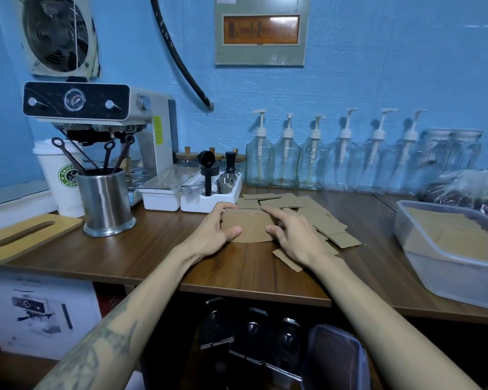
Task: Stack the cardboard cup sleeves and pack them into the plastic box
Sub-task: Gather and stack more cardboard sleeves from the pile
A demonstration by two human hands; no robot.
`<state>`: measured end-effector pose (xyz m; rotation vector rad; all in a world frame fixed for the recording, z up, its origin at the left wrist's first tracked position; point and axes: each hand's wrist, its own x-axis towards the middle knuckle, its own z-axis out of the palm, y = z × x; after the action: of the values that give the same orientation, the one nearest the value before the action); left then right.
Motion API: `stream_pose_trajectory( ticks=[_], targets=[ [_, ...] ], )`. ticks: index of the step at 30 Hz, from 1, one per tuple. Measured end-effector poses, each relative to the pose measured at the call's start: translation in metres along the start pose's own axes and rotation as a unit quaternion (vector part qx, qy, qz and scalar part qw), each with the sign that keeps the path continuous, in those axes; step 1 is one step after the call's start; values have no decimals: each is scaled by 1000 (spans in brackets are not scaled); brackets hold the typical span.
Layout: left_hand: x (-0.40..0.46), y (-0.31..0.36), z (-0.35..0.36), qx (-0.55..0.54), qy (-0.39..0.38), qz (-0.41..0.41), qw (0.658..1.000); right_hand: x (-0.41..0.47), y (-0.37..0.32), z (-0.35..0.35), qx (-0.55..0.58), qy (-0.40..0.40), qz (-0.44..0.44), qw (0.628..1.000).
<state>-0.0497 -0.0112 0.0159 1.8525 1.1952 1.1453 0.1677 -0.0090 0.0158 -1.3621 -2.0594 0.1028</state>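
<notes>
A stack of sleeves (248, 225) lies mid-counter (158, 249), the left hand (215, 230) on its left end, the right hand (289, 235) on its right. Loose sleeves (321, 218) spread behind and to the right of it. The box (445, 257) sits at the far right with sleeves inside. Pump bottles (313, 161) line the wall behind. To the left stand a trays set (192, 197), a steel pot (105, 201), a cup (61, 178) and the coffee machine (102, 119) behind them.
</notes>
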Motion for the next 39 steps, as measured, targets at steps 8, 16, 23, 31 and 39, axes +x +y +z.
stream_pose_trajectory(
  ticks=[8, 16, 23, 31, 39],
  targets=[
    [-2, -2, -9, 100, -20, 52, 993, 1, 6, -2, 15, 16, -6, 1000],
    [5, -12, -15, 73, -7, 70, 995, 0, 3, -6, 57, 14, 5, 998],
    [6, -14, -14, 67, 2, 77, 995, -9, 14, -36, 94, -12, 19, 995],
    [7, -15, -13, 78, 7, 85, 993, -36, 46, -68, 84, -128, 37, 987],
    [7, -16, -13, 82, 7, 88, 993, -35, 41, -62, 7, -199, 33, 979]
  ],
)
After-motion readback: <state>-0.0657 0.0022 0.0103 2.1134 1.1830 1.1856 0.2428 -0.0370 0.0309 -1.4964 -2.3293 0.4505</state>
